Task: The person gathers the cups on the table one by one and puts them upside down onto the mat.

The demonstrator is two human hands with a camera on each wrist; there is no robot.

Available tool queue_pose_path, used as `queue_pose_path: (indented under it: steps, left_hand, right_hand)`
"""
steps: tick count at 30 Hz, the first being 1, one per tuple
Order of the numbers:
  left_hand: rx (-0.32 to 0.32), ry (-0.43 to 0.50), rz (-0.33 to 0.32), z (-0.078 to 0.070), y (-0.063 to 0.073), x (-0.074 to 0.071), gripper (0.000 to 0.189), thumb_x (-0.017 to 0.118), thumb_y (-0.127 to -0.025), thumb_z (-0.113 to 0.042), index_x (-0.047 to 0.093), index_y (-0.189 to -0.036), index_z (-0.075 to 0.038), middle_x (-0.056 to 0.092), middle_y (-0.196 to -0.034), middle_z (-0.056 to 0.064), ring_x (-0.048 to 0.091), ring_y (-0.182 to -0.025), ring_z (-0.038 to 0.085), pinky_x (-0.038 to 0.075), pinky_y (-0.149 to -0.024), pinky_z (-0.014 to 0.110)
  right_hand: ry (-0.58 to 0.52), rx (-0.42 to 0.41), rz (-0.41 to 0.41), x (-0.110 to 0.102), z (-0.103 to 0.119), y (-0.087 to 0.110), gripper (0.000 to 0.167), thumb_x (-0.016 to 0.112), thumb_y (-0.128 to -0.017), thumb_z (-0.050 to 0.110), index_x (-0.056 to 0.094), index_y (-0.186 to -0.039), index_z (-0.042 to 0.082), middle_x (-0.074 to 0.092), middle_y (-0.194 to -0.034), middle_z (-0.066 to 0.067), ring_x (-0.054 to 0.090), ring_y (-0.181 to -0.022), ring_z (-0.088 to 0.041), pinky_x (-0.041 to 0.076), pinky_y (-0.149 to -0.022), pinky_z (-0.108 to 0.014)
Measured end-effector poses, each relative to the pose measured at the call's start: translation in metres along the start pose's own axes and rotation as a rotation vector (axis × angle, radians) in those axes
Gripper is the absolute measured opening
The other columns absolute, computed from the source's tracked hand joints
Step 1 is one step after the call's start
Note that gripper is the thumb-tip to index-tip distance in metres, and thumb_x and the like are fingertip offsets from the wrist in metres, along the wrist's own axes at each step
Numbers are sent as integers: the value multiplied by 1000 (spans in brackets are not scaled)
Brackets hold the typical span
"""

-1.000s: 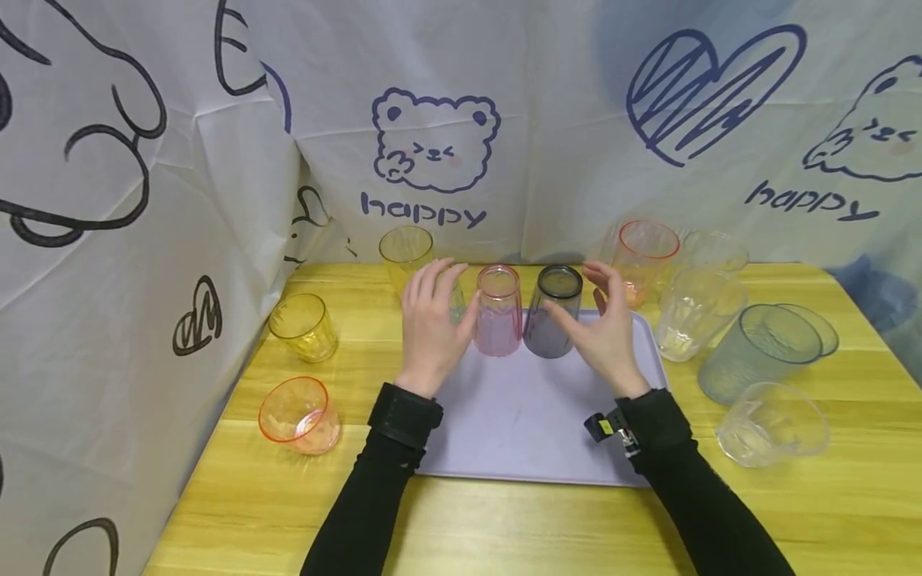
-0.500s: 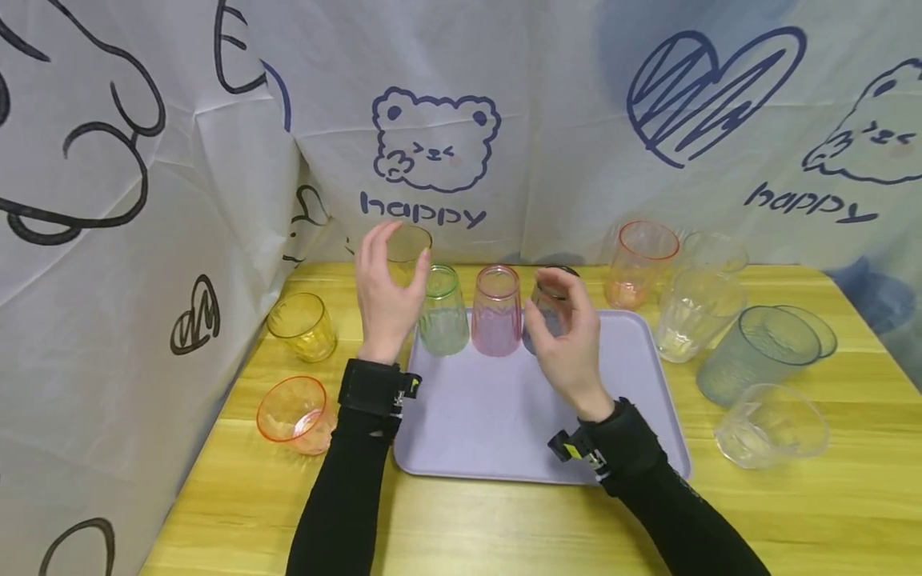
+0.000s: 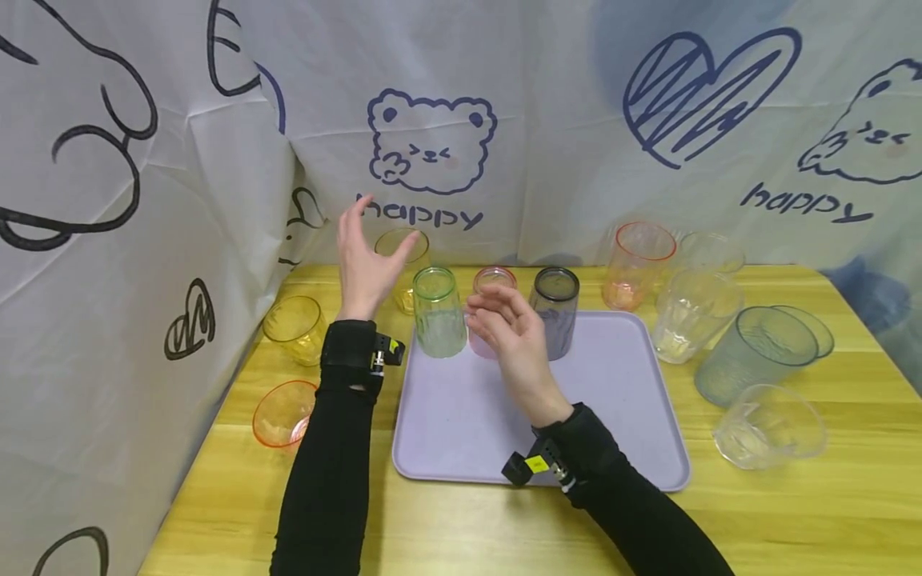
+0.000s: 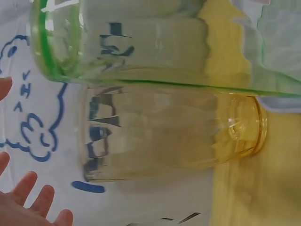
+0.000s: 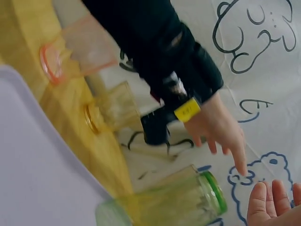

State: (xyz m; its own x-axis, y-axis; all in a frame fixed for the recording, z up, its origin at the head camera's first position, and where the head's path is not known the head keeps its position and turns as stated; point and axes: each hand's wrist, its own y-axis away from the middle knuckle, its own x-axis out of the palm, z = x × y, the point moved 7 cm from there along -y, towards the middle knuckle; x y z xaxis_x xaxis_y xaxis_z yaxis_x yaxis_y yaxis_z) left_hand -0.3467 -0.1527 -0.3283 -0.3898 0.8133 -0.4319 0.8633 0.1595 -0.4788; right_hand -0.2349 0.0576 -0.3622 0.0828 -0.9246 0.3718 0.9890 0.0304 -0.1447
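Observation:
My left hand [image 3: 367,268], fingers and thumb spread, hovers at a tall yellow glass [image 3: 405,299] standing upright behind the tray's left corner. It grips nothing; in the left wrist view its fingertips [image 4: 28,188] appear beside the yellow glass [image 4: 164,136]. Over the lilac tray [image 3: 461,424] is my right hand [image 3: 517,348], with loosely bent fingers and nothing held. It partly hides a pink glass [image 3: 495,278]. That glass stands upside down in a row along the tray's far edge, between a green glass [image 3: 440,320] and a dark grey glass [image 3: 559,320].
Left of the tray are a short yellow glass [image 3: 297,332] and an orange-rimmed glass [image 3: 282,416]. On the right stand another orange-rimmed glass [image 3: 637,268], clear glasses [image 3: 767,432] and blue-grey glasses [image 3: 749,360]. A printed cloth [image 3: 555,176] hangs behind the wooden table.
My left hand has moved left from beside the green glass to the tall yellow one. My right hand has left the dark grey glass and moved left, in front of the pink one.

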Motion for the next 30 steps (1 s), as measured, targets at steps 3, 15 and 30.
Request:
queue_pose_path:
  steps: [3,15,30]
  left_hand:
    - [-42,7,33,8,-5,5,84,79,-84,-38,36,-153,-15,36,-158,11,34,-148,31,27,-125,49]
    - [-168,19,178,39,-4,27,95,84,-81,-36,29,-156,-16,31,-161,12,30,-151,30,27,-125,50]
    - [-177,92,147,48,5,30,93,86,-80,-29,31,-154,-16,41,-155,14,41,-143,31,38,-118,50]
  right_hand:
    - [-17,67,9,4,-8,0,35,50,-100,0,48,-134,-3,61,-113,-4,65,-105,-11,56,-95,-20]
    - [8,108,26,9,-20,5,37,49,-99,1,46,-135,-3,62,-115,-6,64,-103,-9,56,-96,-22]
    - [-14,116,28,7,-26,6,39,48,-98,-2,45,-136,-7,63,-108,-2,66,-99,-9,57,-93,-25]
